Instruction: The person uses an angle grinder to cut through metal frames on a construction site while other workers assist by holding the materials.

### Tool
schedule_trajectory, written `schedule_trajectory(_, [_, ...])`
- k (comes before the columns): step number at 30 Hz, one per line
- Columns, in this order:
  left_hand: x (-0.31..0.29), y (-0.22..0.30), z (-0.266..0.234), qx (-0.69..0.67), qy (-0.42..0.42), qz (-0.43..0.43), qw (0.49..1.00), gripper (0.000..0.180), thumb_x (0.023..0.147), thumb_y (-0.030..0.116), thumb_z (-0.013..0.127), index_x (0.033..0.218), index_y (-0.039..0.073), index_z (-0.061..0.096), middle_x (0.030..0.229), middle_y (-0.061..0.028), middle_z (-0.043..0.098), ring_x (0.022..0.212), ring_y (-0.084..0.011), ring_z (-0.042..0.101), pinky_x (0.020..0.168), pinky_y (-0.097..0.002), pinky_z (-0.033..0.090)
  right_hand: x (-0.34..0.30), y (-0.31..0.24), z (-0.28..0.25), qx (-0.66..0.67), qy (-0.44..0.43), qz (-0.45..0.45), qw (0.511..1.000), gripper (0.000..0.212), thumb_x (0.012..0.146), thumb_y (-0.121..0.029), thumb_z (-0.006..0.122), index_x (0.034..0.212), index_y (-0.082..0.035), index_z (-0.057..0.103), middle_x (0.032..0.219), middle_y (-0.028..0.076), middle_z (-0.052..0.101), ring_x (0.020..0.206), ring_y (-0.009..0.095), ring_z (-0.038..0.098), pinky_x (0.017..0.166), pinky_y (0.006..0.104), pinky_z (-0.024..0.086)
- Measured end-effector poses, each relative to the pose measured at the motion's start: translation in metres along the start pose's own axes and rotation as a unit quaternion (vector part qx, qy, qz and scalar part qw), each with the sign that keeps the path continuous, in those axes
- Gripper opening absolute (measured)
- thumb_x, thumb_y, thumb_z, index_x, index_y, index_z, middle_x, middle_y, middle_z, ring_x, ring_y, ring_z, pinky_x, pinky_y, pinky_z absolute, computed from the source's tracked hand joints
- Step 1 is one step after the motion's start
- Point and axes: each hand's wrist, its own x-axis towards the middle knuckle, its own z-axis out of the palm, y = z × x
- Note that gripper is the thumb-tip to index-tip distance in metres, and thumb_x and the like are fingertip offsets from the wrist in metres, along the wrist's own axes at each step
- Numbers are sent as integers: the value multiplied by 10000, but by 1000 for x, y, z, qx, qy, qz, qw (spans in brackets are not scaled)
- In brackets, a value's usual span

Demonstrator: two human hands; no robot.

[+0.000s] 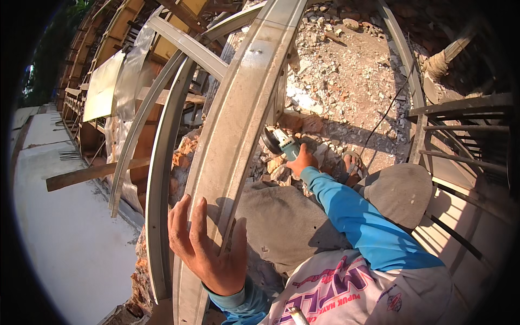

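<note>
My right hand (pixel 303 161) is closed around the body of a teal angle grinder (pixel 288 145). The grinder's dark round disc (pixel 270 140) is at the right side of a long metal channel beam (pixel 238 108), close to its edge; I cannot tell whether they touch. This beam runs from the lower edge up to the top of the view, grey and dusty with raised ribs. Over its near part, my left hand (pixel 208 249) is spread with the fingers apart and slightly bent, seemingly resting against the metal. Nothing is gripped in it.
Two narrower metal beams (pixel 162 179) stand left of the wide one, and a crosspiece (pixel 189 46) meets it. Broken rubble (pixel 346 81) covers the ground beyond, crossed by a dark cord (pixel 387 111). A metal railing (pixel 466 130) stands right; a white slab (pixel 59 216) lies left.
</note>
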Motion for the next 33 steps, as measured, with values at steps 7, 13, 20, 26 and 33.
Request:
schedule_trajectory(7, [-96,-17,39,-475,-132,-123,861,286,686,115,753,893,-38,628,836,-138,643,877,-286,618,832,-377,479,21,17,-9,-13,-20,-25,999,959,608,-419,742,1364,-43,286,1148,235,568,1036,362,577,880,418,472])
schedule_trajectory(13, [-112,-63,95,-653,310,-135,678,1066,639,558,756,1436,102,213,1498,-170,130,1379,-349,148,1075,-545,267,40,40,-13,1,-31,-60,998,994,605,-420,757,1355,36,292,1235,259,509,1128,354,525,941,387,436])
schedule_trajectory(20, [-30,-74,86,-649,461,-49,603,857,735,511,648,1327,-28,341,1317,-235,401,1260,-381,383,1067,-512,332,42,48,-18,34,-24,-93,995,1031,571,-390,795,1352,63,297,1279,257,472,1176,341,487,974,378,410])
schedule_trajectory(26, [18,-65,38,-664,484,-74,565,757,750,479,649,1257,-36,424,1214,-210,503,1167,-325,487,1031,-469,364,35,55,-21,59,35,-132,989,947,554,-371,805,1274,75,381,1201,255,523,1109,344,527,922,377,438])
schedule_trajectory(33, [43,-75,-1,-641,478,-46,599,690,765,484,617,1239,14,444,1151,-220,533,1029,-343,584,892,-516,497,11,56,-32,93,29,-129,987,804,585,-365,822,1155,79,468,1118,235,561,1020,341,562,859,408,465])
